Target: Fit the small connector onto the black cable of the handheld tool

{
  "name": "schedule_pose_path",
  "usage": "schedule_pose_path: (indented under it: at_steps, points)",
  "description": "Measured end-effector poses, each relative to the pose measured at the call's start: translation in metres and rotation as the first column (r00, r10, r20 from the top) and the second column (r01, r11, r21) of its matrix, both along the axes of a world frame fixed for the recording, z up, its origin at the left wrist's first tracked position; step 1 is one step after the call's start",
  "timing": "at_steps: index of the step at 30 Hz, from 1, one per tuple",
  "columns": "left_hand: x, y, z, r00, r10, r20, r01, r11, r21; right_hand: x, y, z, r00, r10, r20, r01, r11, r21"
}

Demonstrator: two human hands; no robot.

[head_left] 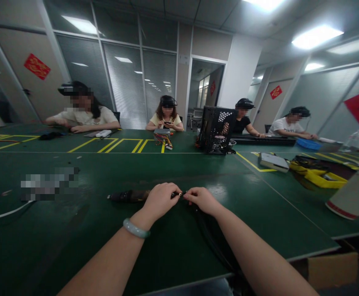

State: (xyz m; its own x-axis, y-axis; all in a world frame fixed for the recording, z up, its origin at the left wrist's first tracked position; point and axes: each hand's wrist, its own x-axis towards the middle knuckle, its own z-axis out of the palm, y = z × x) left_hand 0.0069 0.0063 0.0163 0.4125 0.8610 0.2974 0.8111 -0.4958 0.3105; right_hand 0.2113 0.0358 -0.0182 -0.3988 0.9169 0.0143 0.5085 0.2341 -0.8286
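A dark electric screwdriver [127, 196] lies sideways over the green table, its narrow tip pointing left. My left hand [161, 199] is closed around its rear part, and a green bracelet circles that wrist. A small metal end shows just past my left fingertips. My right hand [202, 200] pinches the dark end of a black cable [210, 238], close to the screwdriver's rear end. Whether the two ends touch I cannot tell. From my right hand the cable runs down toward the table's near edge. My fingers partly hide both ends.
A black computer case [218, 130] stands ahead, right of a power supply [163, 135] with loose wires. At right are a silver box [273, 162], a yellow tray [325, 179] and a white container [353, 191]. Several people sit across the table [105, 242]. A white cable [7, 213] lies left.
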Motion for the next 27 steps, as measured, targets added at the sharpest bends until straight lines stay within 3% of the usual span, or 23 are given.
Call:
schedule_pose_path:
  at_steps: [16,27]
  points:
    - [-0.001,-0.004,0.000,0.996,-0.084,0.019,0.084,0.996,0.015,-0.008,-0.013,0.012,0.983,-0.047,0.175,0.029,0.994,0.107]
    - [0.002,-0.009,0.006,0.999,-0.052,0.012,0.052,0.999,-0.007,-0.015,-0.016,0.010,0.988,-0.074,0.136,0.071,0.997,0.026]
